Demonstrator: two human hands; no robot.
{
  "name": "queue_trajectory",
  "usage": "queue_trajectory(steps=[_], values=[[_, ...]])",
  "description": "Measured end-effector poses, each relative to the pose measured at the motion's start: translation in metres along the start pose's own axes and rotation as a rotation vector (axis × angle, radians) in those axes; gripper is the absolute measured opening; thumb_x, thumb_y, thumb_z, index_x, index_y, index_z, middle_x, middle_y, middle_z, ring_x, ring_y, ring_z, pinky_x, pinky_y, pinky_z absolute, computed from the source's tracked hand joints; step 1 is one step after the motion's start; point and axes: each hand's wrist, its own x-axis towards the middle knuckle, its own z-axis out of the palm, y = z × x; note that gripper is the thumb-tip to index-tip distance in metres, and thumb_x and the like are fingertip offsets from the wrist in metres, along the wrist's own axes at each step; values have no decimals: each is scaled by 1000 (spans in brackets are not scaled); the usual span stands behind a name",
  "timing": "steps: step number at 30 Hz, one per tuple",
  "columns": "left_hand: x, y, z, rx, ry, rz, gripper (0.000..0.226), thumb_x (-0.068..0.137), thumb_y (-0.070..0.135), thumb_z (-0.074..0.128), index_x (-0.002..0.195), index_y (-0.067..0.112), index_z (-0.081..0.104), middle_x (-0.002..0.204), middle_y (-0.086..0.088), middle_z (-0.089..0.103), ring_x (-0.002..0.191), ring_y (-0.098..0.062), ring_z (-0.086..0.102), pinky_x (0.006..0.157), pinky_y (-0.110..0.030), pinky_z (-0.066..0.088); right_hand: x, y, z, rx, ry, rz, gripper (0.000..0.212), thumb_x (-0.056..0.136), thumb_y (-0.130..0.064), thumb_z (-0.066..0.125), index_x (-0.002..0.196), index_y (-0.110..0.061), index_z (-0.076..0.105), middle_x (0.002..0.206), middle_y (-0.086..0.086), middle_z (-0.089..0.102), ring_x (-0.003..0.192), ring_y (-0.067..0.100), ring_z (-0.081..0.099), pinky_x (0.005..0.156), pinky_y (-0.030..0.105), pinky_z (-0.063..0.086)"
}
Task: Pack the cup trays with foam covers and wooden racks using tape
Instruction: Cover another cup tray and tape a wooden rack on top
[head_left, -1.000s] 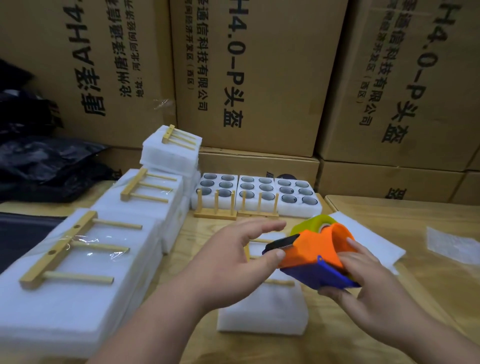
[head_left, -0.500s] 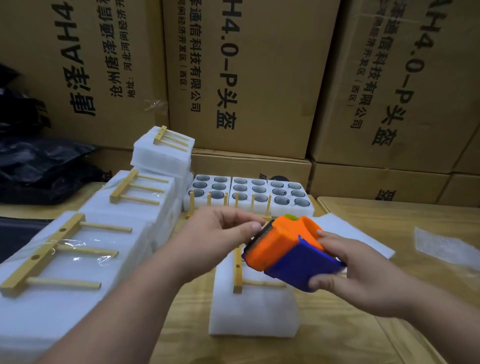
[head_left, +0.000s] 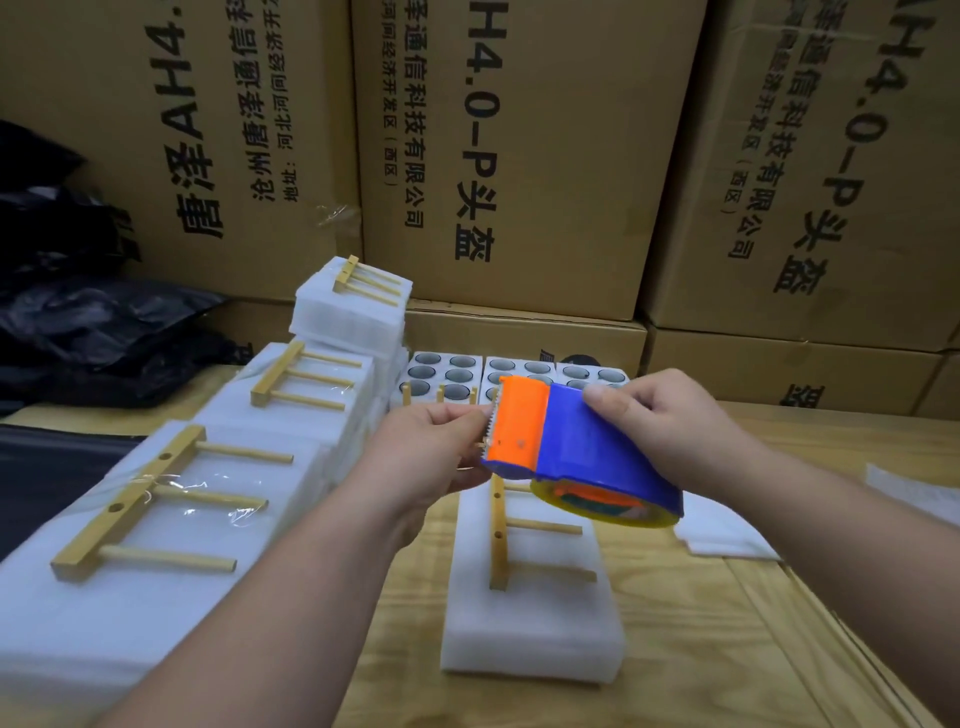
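My right hand (head_left: 660, 421) grips an orange and blue tape dispenser (head_left: 566, 447) in the air at the centre, its toothed edge pointing left. My left hand (head_left: 431, 457) pinches at that toothed edge, where the tape end sits. Below them, a foam-covered tray (head_left: 530, 623) lies on the wooden table (head_left: 727, 649) with a wooden rack (head_left: 506, 540) on top. Open cup trays (head_left: 452, 371) with round holes stand behind, partly hidden by the dispenser.
Several taped foam packs with racks (head_left: 156, 499) are stacked along the left. Large cardboard boxes (head_left: 519, 156) wall off the back. Black plastic bags (head_left: 78, 322) lie at far left. Loose foam sheets (head_left: 727, 535) lie on the table to the right.
The dispenser has risen and turned so its blue top faces up. My left hand has closed its fingers onto the toothed edge.
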Motion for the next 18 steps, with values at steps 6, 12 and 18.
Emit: queue_trajectory(steps=[6,12,18], values=[[8,-3,5,4,112,-12,21,98,21,65,81,14,76,69,-3,73,60,-12,63,61,-25,57,8,9,3,25,-34,41,68,83,-73,50,59,-9,62,52,4,54,48,16,49,53,34,36],[15,1,9,73,102,23,21,98,21,65,82,10,74,59,2,69,50,-4,61,53,-18,54,11,13,-7,3,-71,42,75,78,-72,51,72,1,66,70,24,64,54,22,53,55,35,39],[17,5,13,139,125,96,22,98,19,65,80,9,73,56,2,65,49,-5,58,53,-18,54,12,16,-12,-44,-76,9,75,78,-72,49,77,0,70,73,22,67,65,37,61,55,39,44]])
